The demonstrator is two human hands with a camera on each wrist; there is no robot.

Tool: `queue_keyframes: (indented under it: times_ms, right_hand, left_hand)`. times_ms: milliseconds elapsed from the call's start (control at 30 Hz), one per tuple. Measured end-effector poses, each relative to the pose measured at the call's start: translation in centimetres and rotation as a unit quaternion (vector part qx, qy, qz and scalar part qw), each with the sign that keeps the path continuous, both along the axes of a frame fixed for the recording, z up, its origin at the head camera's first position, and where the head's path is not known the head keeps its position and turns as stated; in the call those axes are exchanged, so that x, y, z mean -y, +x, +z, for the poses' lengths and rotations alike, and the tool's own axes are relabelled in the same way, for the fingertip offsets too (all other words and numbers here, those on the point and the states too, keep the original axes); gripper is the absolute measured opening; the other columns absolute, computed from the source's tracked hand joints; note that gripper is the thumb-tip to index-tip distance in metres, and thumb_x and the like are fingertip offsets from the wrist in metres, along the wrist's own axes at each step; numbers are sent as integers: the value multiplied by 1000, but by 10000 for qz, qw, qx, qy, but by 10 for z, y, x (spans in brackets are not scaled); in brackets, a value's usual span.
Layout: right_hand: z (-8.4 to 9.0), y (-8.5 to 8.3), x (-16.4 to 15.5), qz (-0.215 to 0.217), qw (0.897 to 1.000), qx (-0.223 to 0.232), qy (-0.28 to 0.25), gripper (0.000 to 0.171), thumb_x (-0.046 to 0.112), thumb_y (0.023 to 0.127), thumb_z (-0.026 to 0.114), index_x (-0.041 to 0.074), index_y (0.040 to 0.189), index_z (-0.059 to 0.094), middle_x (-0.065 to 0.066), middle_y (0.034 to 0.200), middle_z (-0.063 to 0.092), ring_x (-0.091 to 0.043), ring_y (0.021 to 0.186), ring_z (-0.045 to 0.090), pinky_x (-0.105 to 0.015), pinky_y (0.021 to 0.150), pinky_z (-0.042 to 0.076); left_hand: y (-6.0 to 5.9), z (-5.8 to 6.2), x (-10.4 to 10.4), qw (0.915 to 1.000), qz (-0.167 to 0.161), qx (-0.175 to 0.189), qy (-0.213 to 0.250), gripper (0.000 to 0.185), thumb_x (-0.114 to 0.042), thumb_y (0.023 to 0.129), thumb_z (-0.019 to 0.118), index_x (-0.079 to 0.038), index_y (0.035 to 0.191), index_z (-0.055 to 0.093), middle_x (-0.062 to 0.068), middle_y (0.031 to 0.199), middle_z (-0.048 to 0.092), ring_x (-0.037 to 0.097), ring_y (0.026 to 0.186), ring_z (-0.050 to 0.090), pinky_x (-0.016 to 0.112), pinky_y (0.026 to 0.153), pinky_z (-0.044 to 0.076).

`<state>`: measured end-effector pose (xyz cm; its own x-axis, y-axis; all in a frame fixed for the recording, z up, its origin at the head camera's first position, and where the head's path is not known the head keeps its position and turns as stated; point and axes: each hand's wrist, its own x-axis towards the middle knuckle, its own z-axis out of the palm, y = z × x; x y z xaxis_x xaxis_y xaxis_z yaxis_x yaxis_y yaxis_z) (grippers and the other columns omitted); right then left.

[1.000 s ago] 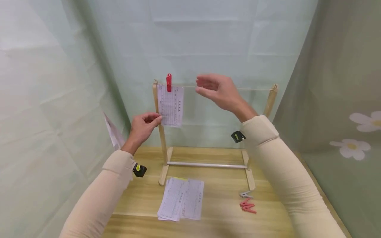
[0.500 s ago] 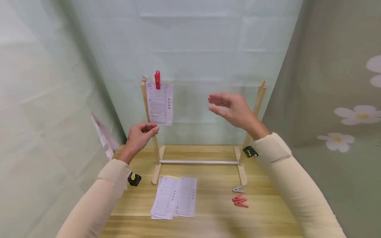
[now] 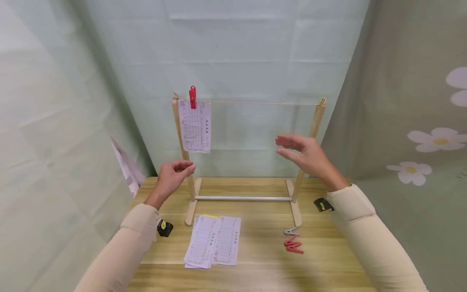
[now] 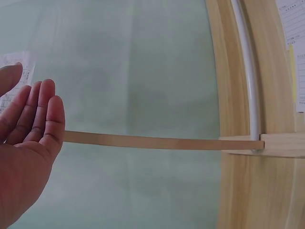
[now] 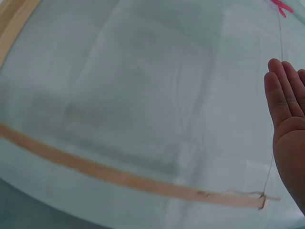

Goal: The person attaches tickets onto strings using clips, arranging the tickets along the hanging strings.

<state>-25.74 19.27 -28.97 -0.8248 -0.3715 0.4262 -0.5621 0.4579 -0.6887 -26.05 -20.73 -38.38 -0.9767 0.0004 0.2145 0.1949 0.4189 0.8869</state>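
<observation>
A small wooden drying rack [image 3: 316, 121] stands on the table with a thin string [image 3: 262, 103] across its top. One printed paper slip [image 3: 195, 126] hangs from the string at the left, held by a red clothespin [image 3: 192, 96]. My left hand [image 3: 171, 176] hovers empty beside the left post [image 4: 143, 141], below the slip, fingers loosely curled. My right hand [image 3: 306, 156] floats empty in front of the right post, fingers straight [image 5: 286, 90].
A pile of printed slips [image 3: 213, 246] lies on the wooden table [image 3: 262, 267] in front of the rack. Red clothespins [image 3: 293, 246] and a grey one [image 3: 291, 232] lie by the rack's right foot. Another paper [image 3: 125, 166] leans at the left curtain. Green curtains surround the table.
Both hands have come down and away from the string. The left hand let go of the hanging slip's lower corner; the right hand dropped to the right, towards the right post.
</observation>
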Motion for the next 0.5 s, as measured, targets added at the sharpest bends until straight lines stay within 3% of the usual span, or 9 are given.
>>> queue_keyframes:
  times_ms: [200,500]
  right_hand:
    - [-18,8,-18,-135,9999,7,-43,39,11,93,72,0,129,64,-15,125,67,-32,114,65,-15,86,50]
    - [-48,17,-39,-134,9992,363,-91,40,10,93,72,-3,130,62,-16,125,67,-30,113,65,-13,86,49]
  left_hand:
    - [5,-6,1,9998,107,105,-113,38,-29,95,71,2,118,69,18,110,71,13,93,66,18,74,51]
    - [13,-19,1,9996,158,202,-98,39,-26,95,72,4,118,69,19,112,70,11,94,65,17,74,51]
